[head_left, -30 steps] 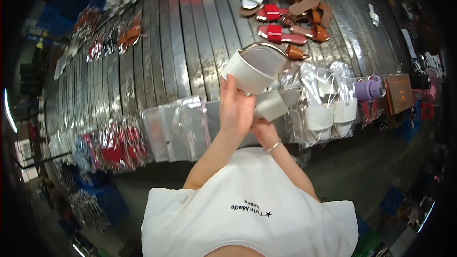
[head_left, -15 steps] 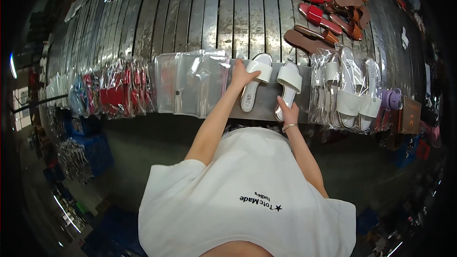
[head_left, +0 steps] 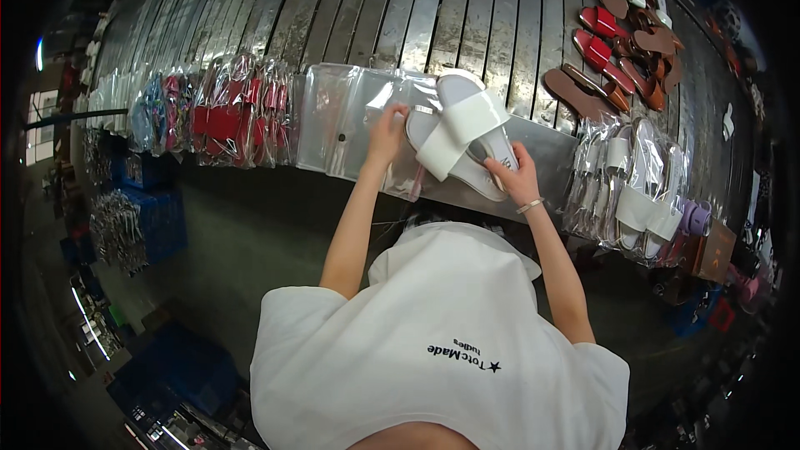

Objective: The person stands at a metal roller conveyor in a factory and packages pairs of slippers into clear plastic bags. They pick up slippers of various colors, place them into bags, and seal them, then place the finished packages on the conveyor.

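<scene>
A pair of white slide sandals (head_left: pixel 460 135) lies stacked at the near edge of the slatted metal table (head_left: pixel 467 8). My right hand (head_left: pixel 510 173) grips the pair at its near end, a bracelet on that wrist. My left hand (head_left: pixel 388 132) is closed on the edge of a clear plastic bag (head_left: pixel 358 121), right beside the sandals' left end. Whether the sandals are partly inside that bag I cannot tell. More empty clear bags lie flat under and to the left of it.
Bagged red sandals (head_left: pixel 218 117) line the table edge on the left, bagged white sandals (head_left: pixel 643 192) on the right. Loose red and brown sandals (head_left: pixel 617 54) lie at the far right. A brown box (head_left: pixel 717 252) and blue crates (head_left: pixel 158 221) sit lower down.
The white sandals came down from in front of me to the table edge. My left hand shifted from the sandals to the clear bag; my right hand now grips the pair.
</scene>
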Demonstrator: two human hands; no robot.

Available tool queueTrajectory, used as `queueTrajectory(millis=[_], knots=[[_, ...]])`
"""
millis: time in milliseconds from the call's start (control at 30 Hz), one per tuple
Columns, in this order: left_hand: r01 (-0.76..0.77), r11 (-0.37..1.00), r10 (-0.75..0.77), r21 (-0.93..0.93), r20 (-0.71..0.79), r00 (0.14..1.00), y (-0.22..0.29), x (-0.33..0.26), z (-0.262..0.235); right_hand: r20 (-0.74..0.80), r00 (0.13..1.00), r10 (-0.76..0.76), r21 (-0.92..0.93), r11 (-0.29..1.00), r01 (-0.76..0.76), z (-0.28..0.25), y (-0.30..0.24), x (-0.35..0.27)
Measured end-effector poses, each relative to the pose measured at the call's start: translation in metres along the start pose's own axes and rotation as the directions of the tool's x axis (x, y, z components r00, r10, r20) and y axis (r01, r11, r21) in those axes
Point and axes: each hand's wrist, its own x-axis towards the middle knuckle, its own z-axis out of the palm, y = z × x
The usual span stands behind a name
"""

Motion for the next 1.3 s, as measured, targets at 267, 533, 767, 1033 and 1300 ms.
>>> queueTrajectory(millis=[267, 533, 767, 1033, 1300], knots=[[-0.031, 0.981, 0.071, 0.192, -0.206, 0.976, -0.012, 0.008, -0.002, 0.022, 0.988, 0.151, -0.306, 0.942, -0.137, 0.009, 0.015, 0.007], [-0.174, 0.945, 0.162, 0.278, 0.065, 0.985, 0.068, 0.022, -0.059, 0.171, 0.974, 0.148, -0.039, 0.989, -0.143, 0.081, 0.000, 0.034], [-0.144, 0.972, 0.131, 0.187, 0.080, 0.988, 0.103, 0.007, -0.038, 0.087, 0.991, 0.098, -0.125, 0.988, -0.087, 0.092, -0.027, 0.044], [-0.326, 0.911, 0.330, 0.253, 0.028, 0.943, 0.189, -0.029, 0.014, -0.173, 0.948, 0.266, 0.044, 0.964, -0.262, 0.049, -0.084, 0.045], [0.096, 0.979, 0.005, -0.182, 0.487, 0.873, 0.139, -0.043, 0.041, -0.590, 0.803, 0.079, 0.489, 0.827, 0.278, 0.024, -0.081, 0.043]])
